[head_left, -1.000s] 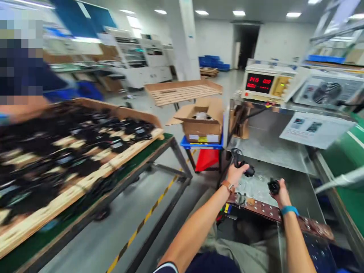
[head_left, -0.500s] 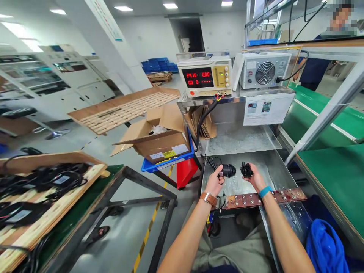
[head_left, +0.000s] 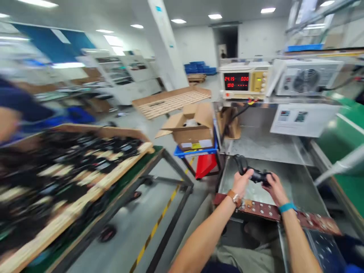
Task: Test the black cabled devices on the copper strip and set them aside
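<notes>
My left hand (head_left: pixel 240 183) is closed around the near end of a black corded cylinder (head_left: pixel 256 175), whose cable (head_left: pixel 239 162) loops up behind the fingers. At its other end, my right hand (head_left: pixel 275 188) grips a small black plastic fitting (head_left: pixel 266 177). Fitting and cylinder now meet end to end, though blur and fingers hide whether they are joined. Both hands are above a metal tray (head_left: pixel 301 189), just beyond a reddish-brown strip with metal studs (head_left: pixel 263 211).
A power supply (head_left: pixel 239 82) with red digits stands on the metal shelf ahead. Left of it, an open cardboard box (head_left: pixel 193 132) sits in a blue crate (head_left: pixel 196 152). A wood-edged rack of black corded units (head_left: pixel 102 163) fills the left. A blurred person's arm (head_left: pixel 11 121) shows at far left.
My hands have come together, bringing the fitting against the end of the cylinder; before, a gap separated them. The view has swung left, showing more of the rack and a person there.
</notes>
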The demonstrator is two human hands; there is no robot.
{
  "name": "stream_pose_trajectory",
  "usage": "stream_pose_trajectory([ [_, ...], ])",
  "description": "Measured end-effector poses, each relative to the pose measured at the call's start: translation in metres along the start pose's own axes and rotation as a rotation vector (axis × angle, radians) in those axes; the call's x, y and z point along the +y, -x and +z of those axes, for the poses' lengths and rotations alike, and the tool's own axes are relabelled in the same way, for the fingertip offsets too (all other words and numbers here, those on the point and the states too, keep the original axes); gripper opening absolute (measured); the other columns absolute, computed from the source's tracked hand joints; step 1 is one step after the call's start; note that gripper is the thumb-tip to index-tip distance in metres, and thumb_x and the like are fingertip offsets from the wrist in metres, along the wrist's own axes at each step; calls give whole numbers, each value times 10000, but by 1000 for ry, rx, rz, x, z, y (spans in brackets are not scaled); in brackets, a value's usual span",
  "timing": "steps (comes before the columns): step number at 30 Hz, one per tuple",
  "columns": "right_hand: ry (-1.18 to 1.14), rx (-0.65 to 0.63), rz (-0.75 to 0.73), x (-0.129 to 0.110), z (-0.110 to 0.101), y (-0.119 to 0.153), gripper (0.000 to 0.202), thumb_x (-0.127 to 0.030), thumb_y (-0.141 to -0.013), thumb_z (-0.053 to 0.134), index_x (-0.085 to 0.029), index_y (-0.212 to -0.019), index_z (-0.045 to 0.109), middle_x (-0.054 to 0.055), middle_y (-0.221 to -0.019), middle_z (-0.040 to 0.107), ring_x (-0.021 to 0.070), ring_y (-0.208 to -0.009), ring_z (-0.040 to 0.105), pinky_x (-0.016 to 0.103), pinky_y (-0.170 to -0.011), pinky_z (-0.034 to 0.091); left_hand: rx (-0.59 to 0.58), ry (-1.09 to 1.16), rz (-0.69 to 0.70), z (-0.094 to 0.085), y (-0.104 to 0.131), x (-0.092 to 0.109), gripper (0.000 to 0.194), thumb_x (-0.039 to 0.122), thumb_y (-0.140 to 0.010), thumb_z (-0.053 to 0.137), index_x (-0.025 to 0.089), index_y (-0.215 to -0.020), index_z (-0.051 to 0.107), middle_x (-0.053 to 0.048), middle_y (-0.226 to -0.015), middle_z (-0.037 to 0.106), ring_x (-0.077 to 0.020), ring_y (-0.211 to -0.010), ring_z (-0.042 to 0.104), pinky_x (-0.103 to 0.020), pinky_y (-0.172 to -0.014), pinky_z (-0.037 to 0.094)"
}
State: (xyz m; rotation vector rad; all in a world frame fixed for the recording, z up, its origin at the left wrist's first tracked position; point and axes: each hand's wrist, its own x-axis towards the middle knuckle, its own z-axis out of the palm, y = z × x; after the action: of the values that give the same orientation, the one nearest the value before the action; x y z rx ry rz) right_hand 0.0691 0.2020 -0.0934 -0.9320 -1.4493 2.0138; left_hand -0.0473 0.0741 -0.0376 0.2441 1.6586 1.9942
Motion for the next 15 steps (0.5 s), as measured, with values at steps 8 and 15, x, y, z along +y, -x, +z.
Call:
stream_pose_trajectory([
  [8,1065,68,-448,-12,-7,-6,658,-623,-964,252,-191,-1408,474,160,-1152,383,347,-1086,531,533,-1008,400,53,-260,292,-3,-7,14,374,251,-621,818,158,-945,655,-62,-911,690,-187,-841,620,-298,-812,457],
  [15,1126,75,-485,-17,-11,15,672,-604,-980,224,-159,-1431,448,169,-1107,408,375,-1135,493,536,-998,411,89,-345,292,-9,1,26,415,321,-619,814,173,-973,658,-71,-926,702,-204,-840,639,-319,-798,493],
])
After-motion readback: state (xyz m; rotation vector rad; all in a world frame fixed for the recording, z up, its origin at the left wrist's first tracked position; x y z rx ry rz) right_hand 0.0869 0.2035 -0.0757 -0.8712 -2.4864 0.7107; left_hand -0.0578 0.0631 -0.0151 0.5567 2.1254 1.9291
